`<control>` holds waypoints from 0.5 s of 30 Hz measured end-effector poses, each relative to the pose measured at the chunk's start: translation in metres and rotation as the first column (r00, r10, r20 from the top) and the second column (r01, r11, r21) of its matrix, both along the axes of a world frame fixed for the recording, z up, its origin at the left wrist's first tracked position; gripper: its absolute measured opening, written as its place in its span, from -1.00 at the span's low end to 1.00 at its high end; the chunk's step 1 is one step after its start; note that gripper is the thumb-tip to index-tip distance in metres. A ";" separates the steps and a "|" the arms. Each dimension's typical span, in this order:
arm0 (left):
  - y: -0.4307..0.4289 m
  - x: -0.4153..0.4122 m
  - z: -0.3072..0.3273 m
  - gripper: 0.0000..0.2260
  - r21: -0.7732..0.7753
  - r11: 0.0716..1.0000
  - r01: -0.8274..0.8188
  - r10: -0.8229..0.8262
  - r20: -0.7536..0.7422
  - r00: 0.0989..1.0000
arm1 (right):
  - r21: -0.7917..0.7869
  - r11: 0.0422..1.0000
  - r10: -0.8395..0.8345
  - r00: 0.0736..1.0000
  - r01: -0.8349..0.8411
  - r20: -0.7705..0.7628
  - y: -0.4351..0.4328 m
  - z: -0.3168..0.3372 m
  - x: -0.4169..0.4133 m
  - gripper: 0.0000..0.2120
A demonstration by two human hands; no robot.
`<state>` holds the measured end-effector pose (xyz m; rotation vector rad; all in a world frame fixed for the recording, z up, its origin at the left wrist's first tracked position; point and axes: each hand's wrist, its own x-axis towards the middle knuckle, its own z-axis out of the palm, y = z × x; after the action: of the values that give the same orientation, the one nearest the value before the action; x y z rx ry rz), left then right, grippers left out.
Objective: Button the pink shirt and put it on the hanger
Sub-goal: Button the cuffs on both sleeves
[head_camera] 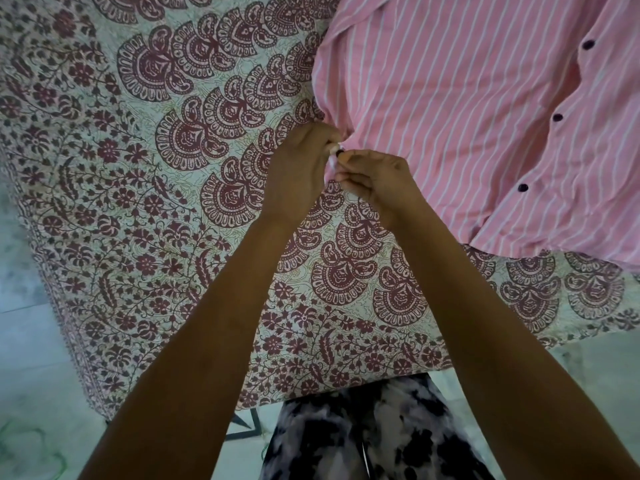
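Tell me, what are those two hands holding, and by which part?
Both the left hand and right hand pinch the pink shirt at a bunched bit of its edge, right by a dark button.

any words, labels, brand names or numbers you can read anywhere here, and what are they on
None: no word, label, brand, number or sign can be read in this view.
The pink shirt shows only white stripes and dark buttons, with no tag in view.
The bedspread bears only a floral and paisley print.
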<state>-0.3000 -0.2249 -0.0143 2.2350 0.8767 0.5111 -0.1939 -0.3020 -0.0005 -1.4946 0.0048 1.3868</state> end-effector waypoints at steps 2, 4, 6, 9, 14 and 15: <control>0.001 0.000 0.003 -0.83 0.048 0.999 0.004 -0.002 -0.024 1.000 | -0.017 0.999 0.034 0.992 -0.036 -0.126 0.001 0.000 0.004 -0.90; 0.002 0.000 0.008 -0.87 -0.153 0.980 -0.125 0.131 0.028 0.991 | -0.015 0.999 0.037 0.977 -0.041 -0.212 0.000 -0.001 0.008 -0.85; 0.005 0.001 0.014 -0.78 -0.487 0.798 -0.355 0.406 -0.001 0.914 | 0.042 0.999 0.022 0.962 -0.011 -0.271 -0.002 0.000 0.010 -0.86; 0.008 0.000 0.017 -0.58 -0.839 0.328 -0.435 0.439 -0.273 0.856 | 0.154 0.987 0.000 0.954 0.048 -0.299 -0.005 -0.002 0.007 -0.93; 0.011 -0.005 0.025 -0.84 -0.805 0.463 -0.370 0.501 -0.107 0.859 | 0.044 0.999 -0.004 0.988 0.011 -0.155 -0.002 -0.002 -0.010 -0.78; 0.015 -0.008 0.027 -0.82 -0.712 0.594 -0.375 0.477 -0.064 0.876 | 0.025 0.997 -0.067 0.983 0.072 -0.170 0.000 -0.001 -0.013 -0.77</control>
<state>-0.3084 -0.2096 0.0128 1.2529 1.2899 0.4266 -0.2064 -0.3020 -0.0012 -1.3355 0.1402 1.4471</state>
